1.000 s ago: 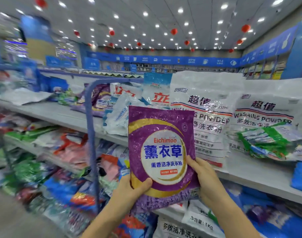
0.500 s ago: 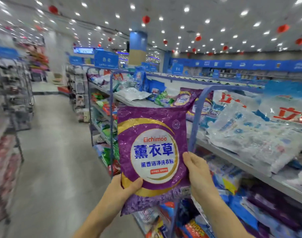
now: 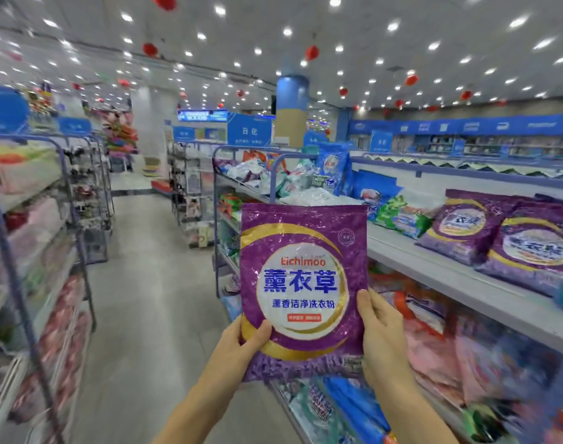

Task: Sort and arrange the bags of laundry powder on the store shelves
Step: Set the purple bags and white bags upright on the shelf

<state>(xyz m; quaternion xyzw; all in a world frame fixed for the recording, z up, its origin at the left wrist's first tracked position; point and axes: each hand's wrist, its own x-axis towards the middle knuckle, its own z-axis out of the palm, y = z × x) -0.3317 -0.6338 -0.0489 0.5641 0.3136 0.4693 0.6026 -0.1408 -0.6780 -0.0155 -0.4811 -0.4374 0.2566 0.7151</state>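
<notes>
I am holding a glossy purple plastic bag of laundry powder (image 3: 304, 283), with a round white label and gold arcs, upright in the centre of the frame, its printed front facing the camera. My left hand (image 3: 238, 350) is gripping its lower left corner, thumb lying across the front and fingers hidden behind. My right hand (image 3: 382, 341) is gripping the lower right edge, thumb running up the side, fingers again out of sight behind the bag. The bag is hanging in the air in front of the shelving, touching no shelf. At the right of the frame a pale grey shelf board (image 3: 449, 277) is carrying two matching purple bags (image 3: 462, 229), leaning back side by side and touching. Just left of them a green and white bag (image 3: 398, 216) is lying flat, and in the upper centre blue bags (image 3: 334, 168) are standing among white ones. The grey aisle floor (image 3: 145, 283) is running up the left centre, and a blurred rack of goods (image 3: 33, 251) is filling the left edge
</notes>
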